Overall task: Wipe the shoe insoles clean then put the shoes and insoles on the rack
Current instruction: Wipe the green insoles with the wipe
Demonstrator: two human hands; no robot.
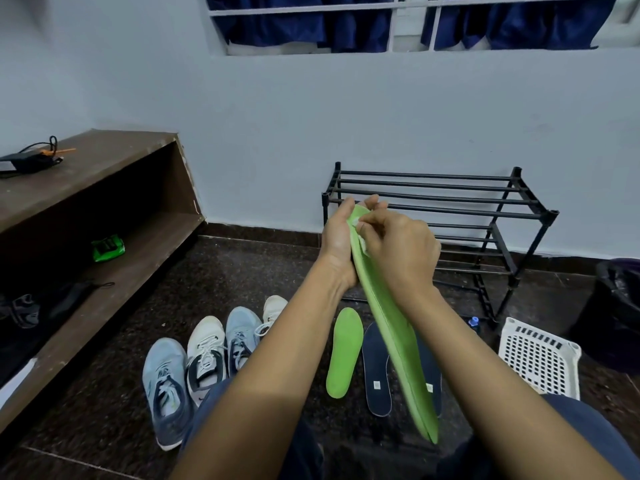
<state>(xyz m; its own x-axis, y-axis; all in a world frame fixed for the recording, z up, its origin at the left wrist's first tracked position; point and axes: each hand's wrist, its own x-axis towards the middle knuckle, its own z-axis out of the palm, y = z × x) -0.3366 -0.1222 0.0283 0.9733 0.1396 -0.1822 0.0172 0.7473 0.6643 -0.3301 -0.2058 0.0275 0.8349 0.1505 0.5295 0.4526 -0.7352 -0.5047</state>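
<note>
My left hand point(337, 237) grips the toe end of a long green insole point(394, 337) held up over my lap. My right hand point(398, 251) pinches a small white wipe point(363, 241) against the insole's upper part. On the floor lie a second green insole point(344, 351) and two dark blue insoles point(375, 372), one partly hidden behind the held insole. Two blue-grey shoes point(166, 386) and two white shoes point(206, 351) stand in a row to the left. The black metal rack point(450, 209) stands against the wall, with nothing on its bars.
A brown wooden shelf unit point(104, 216) runs along the left, holding a green packet point(108, 248) and dark items. A white perforated basket point(540, 355) and a black bin point(616, 306) stand at the right. A small bottle cap point(473, 321) shows by the rack's foot.
</note>
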